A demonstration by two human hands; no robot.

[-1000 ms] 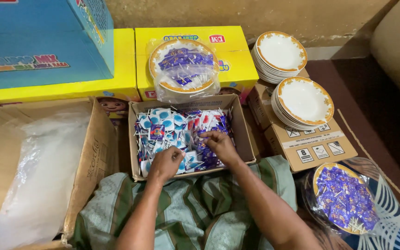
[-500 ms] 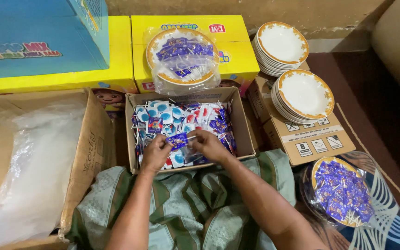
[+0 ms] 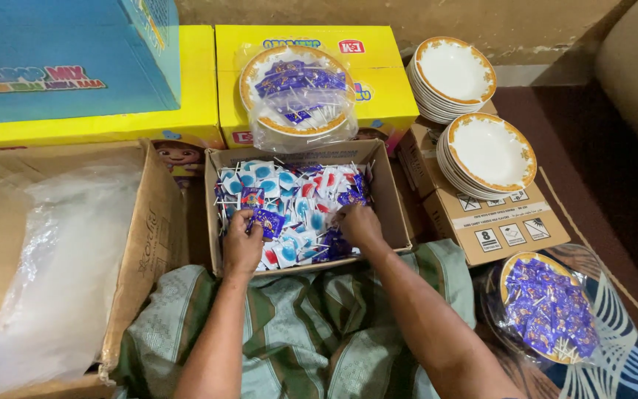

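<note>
A small open cardboard box in front of my lap is full of wrapped lollipops in blue, white, red and purple wrappers with white sticks. My left hand rests in the box's left side, fingers closed on a purple-wrapped lollipop. My right hand is pressed palm-down into the sweets on the right side, fingers buried among them, so its grip is hidden.
A bagged plate of purple lollipops sits on a yellow box. Two stacks of gold-rimmed white plates stand right, one on a carton. Another bagged plate lies lower right. A large carton with plastic liner is left.
Both hands have moved apart inside the box: the left hand went left with a purple lollipop, the right hand dropped into the sweets on the right.
</note>
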